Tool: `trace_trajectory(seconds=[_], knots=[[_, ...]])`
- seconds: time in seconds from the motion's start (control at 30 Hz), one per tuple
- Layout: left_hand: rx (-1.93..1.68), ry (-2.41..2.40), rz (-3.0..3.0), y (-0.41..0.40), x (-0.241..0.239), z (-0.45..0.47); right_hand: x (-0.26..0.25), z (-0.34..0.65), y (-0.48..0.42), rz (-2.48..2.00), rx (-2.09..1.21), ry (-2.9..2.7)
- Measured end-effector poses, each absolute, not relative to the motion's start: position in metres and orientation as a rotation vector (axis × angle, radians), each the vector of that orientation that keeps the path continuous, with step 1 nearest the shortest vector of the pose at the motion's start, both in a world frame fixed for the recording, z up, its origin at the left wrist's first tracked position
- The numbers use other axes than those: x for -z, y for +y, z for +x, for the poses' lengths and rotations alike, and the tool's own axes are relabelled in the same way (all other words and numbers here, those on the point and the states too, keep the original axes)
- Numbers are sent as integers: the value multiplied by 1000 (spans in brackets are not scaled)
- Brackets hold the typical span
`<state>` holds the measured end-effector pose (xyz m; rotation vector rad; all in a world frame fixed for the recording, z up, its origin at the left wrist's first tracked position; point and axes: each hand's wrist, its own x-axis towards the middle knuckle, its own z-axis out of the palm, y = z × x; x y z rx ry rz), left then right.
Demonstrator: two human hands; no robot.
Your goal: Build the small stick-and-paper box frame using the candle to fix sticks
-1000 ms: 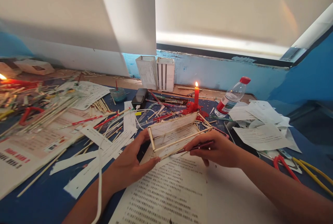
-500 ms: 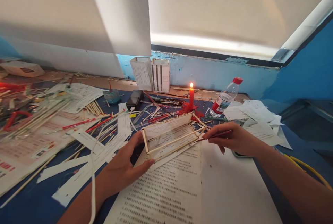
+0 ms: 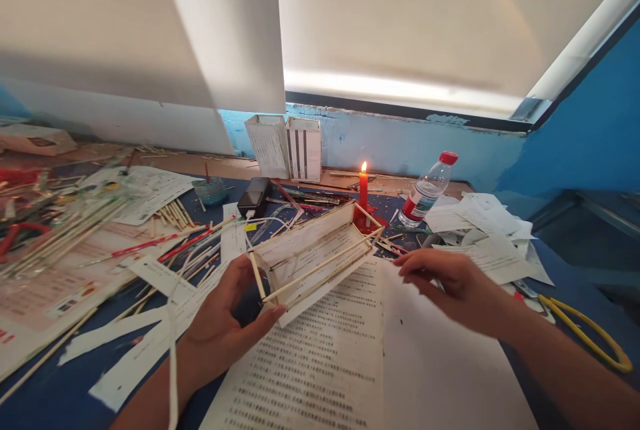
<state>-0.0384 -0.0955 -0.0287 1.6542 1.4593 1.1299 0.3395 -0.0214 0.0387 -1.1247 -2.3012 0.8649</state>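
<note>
My left hand grips the near left end of a box-shaped frame of thin wooden sticks, thumb below and fingers behind. Printed paper covers some of its sides, while the side towards me shows bare sticks. The frame is held tilted above a printed sheet. To its right, my right hand is apart from the frame, fingers pinched together over a blank white sheet. What those fingers hold, if anything, I cannot make out. Behind the frame's far right corner burns a red candle in melted red wax.
A water bottle with a red cap stands right of the candle. Two paper-covered boxes stand against the wall. A black charger trails a white cable. Loose sticks and paper strips litter the left; yellow-handled scissors lie right.
My right hand has drawn back from the frame's right end, and the dark red stick in its fingers no longer shows. The frame has shifted slightly left in my left hand.
</note>
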Motion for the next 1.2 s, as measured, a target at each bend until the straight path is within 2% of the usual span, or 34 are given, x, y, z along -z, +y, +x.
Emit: trace_trajectory(seconds=[0.13,0.2,0.3,0.37,0.47,0.63,0.83,0.93,1.2], knots=[[-1265,1485,1563,-99,38,-39,-21,309,-46,-895,-870,-2575],[-1343,1495,1525,-101,44,-42,-17,297,-44,-922,-918,-2560],[-1412,1500,1522,-103,49,-46,-18,285,-25,-1125,-1080,-2205],[-1361,1504,1551,-104,49,-48,-19,279,-9,-1124,-1268,-1921],[-1312,1545,1531,-107,46,-45,-18,271,7,-1083,-1346,-1765],[-1409,1595,1414,-107,44,-35,-12,263,7,-1161,-1259,-1763],[-1362,1632,1460,-106,43,-32,-8,265,1,-1192,-996,-1904],[-1361,1626,1466,-107,43,-32,-7,264,-1,-1185,-988,-1895],[-1347,1614,1451,-107,40,-30,-3,256,6,-1129,-1424,-1582]])
